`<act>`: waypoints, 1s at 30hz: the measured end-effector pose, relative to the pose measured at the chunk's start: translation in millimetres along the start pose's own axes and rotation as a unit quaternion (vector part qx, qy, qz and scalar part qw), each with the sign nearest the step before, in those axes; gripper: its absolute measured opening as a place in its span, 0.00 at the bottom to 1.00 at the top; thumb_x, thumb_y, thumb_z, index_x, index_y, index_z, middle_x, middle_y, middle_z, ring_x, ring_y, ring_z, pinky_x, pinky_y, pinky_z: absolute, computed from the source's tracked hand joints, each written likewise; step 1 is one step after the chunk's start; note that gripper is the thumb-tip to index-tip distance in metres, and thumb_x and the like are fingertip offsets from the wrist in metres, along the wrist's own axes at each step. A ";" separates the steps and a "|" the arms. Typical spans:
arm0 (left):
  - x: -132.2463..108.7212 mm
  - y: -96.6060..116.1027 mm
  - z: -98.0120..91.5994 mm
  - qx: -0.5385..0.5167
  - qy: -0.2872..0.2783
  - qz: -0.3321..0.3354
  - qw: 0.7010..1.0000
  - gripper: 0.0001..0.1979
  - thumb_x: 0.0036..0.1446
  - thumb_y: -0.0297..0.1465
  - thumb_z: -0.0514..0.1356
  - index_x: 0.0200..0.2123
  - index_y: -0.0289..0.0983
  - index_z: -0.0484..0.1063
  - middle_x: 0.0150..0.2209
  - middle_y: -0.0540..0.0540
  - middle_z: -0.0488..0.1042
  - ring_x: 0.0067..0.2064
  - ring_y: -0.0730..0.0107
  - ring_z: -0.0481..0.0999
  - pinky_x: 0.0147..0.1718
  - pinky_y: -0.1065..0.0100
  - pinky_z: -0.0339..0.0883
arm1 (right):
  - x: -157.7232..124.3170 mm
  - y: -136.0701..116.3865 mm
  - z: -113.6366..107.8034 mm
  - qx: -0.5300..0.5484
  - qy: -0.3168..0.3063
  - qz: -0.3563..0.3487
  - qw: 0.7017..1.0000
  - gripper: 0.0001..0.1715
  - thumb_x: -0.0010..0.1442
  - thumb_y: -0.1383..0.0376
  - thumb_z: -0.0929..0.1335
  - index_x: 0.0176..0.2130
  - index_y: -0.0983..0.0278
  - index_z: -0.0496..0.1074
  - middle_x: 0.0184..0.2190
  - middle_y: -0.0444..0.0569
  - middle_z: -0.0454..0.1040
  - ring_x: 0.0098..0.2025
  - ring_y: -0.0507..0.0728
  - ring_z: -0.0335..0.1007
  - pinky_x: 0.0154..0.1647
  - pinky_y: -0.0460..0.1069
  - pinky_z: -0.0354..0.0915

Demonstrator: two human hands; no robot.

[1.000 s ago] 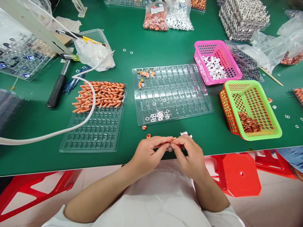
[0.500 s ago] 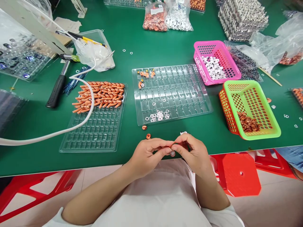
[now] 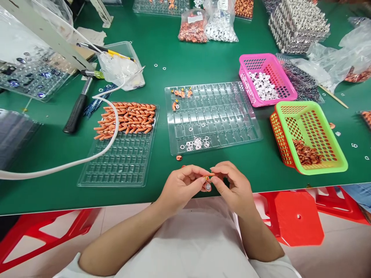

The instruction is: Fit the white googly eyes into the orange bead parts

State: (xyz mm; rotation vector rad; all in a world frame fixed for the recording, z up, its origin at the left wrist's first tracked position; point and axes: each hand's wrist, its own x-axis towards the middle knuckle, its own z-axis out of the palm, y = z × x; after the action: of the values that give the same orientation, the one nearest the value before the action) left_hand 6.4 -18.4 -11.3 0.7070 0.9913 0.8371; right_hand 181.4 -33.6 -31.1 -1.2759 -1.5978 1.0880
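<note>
My left hand and my right hand meet at the near edge of the green table. Both pinch one small orange part with a round silver end hanging between the fingertips. Just beyond them lies a loose orange ring. Further out sits a clear compartment tray with a few orange pieces at its far left corner and a cluster of small white rings near its front.
A second clear tray on the left carries rows of orange parts, crossed by a white hose. A hammer lies beyond. Right: a pink basket of white pieces, a green-orange basket of copper rings. Bags at the back.
My hands stay together on the small part, with the fingers shifting slightly around it. The view has tilted a little, so the table sits lower in the picture.
</note>
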 end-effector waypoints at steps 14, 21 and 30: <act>-2.2 -8.0 -0.4 0.119 0.047 0.045 0.991 0.06 0.53 0.24 0.62 0.34 0.35 0.79 0.30 0.47 0.80 0.30 0.73 0.78 0.32 0.73 0.75 | 1.3 -6.3 9.4 0.020 -0.020 0.057 0.998 0.08 0.59 0.72 0.67 0.38 0.59 0.70 0.31 0.42 0.71 0.30 0.50 0.66 0.31 0.46 0.64; -2.3 -4.2 2.7 0.140 0.072 0.038 0.987 0.06 0.49 0.24 0.62 0.31 0.35 0.79 0.28 0.47 0.80 0.26 0.74 0.77 0.27 0.75 0.73 | -0.9 -1.6 7.5 0.050 -0.025 0.057 0.997 0.07 0.61 0.71 0.66 0.39 0.58 0.70 0.32 0.43 0.72 0.32 0.51 0.68 0.33 0.47 0.65; 5.7 -8.5 2.2 0.139 0.093 0.051 0.985 0.05 0.46 0.24 0.62 0.28 0.34 0.78 0.25 0.48 0.79 0.24 0.74 0.75 0.25 0.74 0.71 | 0.0 -2.7 14.6 0.016 -0.003 0.043 0.999 0.06 0.62 0.70 0.65 0.38 0.60 0.70 0.32 0.44 0.73 0.32 0.51 0.68 0.32 0.47 0.66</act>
State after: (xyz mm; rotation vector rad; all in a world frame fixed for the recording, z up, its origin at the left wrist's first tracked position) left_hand 12.4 -18.1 -19.9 0.9361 1.2643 0.8738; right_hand 166.8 -36.0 -33.0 -1.3314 -1.5373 1.1665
